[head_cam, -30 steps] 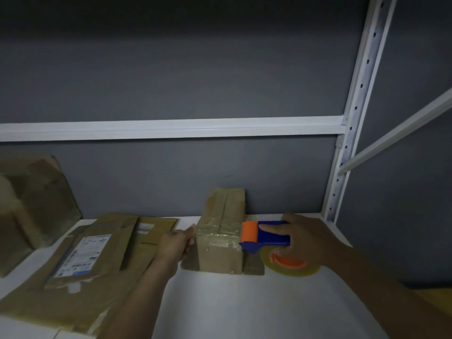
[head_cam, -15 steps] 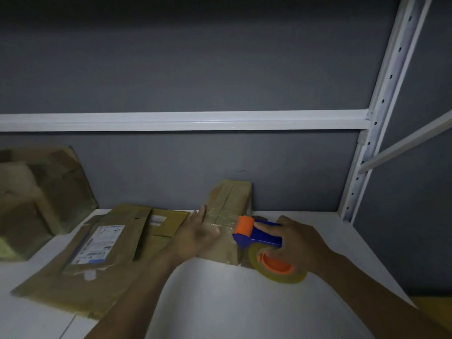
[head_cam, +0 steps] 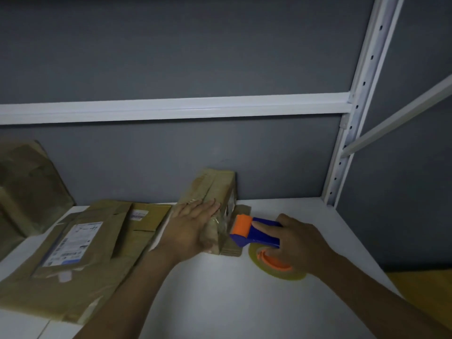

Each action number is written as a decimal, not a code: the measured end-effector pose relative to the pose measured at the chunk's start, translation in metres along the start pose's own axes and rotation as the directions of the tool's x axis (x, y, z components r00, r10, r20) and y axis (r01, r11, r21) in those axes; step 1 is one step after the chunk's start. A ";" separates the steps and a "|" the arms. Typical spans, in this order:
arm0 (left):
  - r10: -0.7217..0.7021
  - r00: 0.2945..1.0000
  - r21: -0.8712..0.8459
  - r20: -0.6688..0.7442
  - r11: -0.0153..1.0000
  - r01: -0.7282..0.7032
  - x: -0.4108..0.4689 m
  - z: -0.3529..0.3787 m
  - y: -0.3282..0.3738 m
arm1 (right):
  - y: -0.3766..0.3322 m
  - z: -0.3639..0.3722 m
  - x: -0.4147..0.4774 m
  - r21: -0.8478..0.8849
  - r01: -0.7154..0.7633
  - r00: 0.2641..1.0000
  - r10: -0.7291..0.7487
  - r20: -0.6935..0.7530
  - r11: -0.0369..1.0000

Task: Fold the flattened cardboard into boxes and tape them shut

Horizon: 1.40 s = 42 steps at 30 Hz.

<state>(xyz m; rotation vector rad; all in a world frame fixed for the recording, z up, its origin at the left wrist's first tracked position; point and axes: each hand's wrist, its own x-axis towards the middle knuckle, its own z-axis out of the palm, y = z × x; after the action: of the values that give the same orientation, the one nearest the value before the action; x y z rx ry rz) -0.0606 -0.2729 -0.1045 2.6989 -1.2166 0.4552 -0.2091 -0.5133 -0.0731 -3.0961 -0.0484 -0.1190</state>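
Head cam: L grip (head_cam: 193, 226) flat (fingers straight) on box (head_cam: 215, 184), R grip (head_cam: 293, 241) round tape dispenser (head_cam: 252, 237).

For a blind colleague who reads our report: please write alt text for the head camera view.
A person's left hand presses flat on a small taped cardboard box on a white shelf, while the right hand grips a blue and orange tape dispenser at the box's right side. Flattened cardboard lies to the left.

One taped box (head_cam: 215, 189), one tape dispenser (head_cam: 254, 238), at least two flattened cardboard sheets (head_cam: 97, 243), one crumpled carton (head_cam: 29, 184) far left.
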 end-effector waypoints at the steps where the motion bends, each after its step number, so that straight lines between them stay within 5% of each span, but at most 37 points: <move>1: -0.013 1.000 -0.009 0.013 1.000 0.013 0.000 -0.001 0.002 | -0.006 0.001 0.002 -0.045 0.006 1.000 -0.006 -0.012 0.999; 6: -0.056 0.994 0.037 0.097 0.998 0.053 0.000 -0.009 0.008 | -0.035 0.008 0.022 -0.142 0.019 0.997 -0.029 -0.069 0.990; 15: -0.101 0.987 0.066 0.129 0.994 0.093 -0.004 -0.012 0.013 | -0.035 0.004 0.041 -0.063 -0.102 0.994 0.099 -0.038 0.993; 19: -0.098 0.976 -0.052 0.192 0.993 0.110 -0.003 -0.023 0.013 | -0.013 0.002 0.038 0.164 -0.199 0.980 0.198 0.022 0.966; 22: -0.204 0.972 -0.399 0.118 0.886 0.235 0.005 -0.041 0.015 | 0.016 0.011 0.026 0.627 -0.381 0.922 0.327 0.205 0.680; 25: -0.307 0.945 -0.242 0.110 0.914 0.325 0.017 -0.047 0.003 | 0.031 0.022 0.016 0.846 -0.420 0.889 0.337 0.311 0.328; 27: -0.343 0.923 -0.134 0.172 0.920 0.367 0.020 -0.044 -0.002 | 0.037 0.027 0.012 0.855 -0.454 0.867 0.345 0.359 0.252; 29: -0.367 0.892 -0.154 0.264 0.897 0.415 0.019 -0.039 0.001 | 0.043 0.036 0.015 0.791 -0.514 0.842 0.373 0.390 0.332; 31: -0.385 0.889 -0.252 0.247 0.861 0.442 0.016 -0.035 0.007 | 0.042 0.047 0.021 0.634 -0.561 0.822 0.451 0.348 0.532; 34: -0.427 0.891 -0.314 0.155 0.834 0.454 0.016 -0.026 0.015 | 0.008 0.045 0.035 0.610 -0.406 0.871 0.490 0.031 0.681; 36: -0.472 0.875 -0.313 0.106 0.820 0.480 0.014 -0.021 0.026 | -0.029 0.033 0.043 0.803 -0.290 0.893 0.449 0.032 0.520; 38: -0.508 0.861 -0.327 0.041 0.807 0.491 0.010 -0.017 0.037 | -0.063 0.034 0.059 0.931 -0.334 0.883 0.395 0.254 0.148; 40: -0.529 0.848 -0.354 0.010 0.792 0.498 0.006 -0.016 0.042 | -0.086 0.046 0.067 0.883 -0.425 0.807 0.359 0.469 -0.200; 42: -0.540 0.841 -0.370 0.024 0.777 0.510 0.004 -0.014 0.040 | -0.093 0.056 0.065 0.862 -0.405 0.786 0.365 0.499 -0.306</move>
<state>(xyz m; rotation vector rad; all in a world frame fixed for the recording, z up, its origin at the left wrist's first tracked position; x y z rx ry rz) -0.0913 -0.2989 -0.0891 2.5013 -0.4147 0.2275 -0.1428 -0.4159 -0.1201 -1.2574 0.6277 0.0206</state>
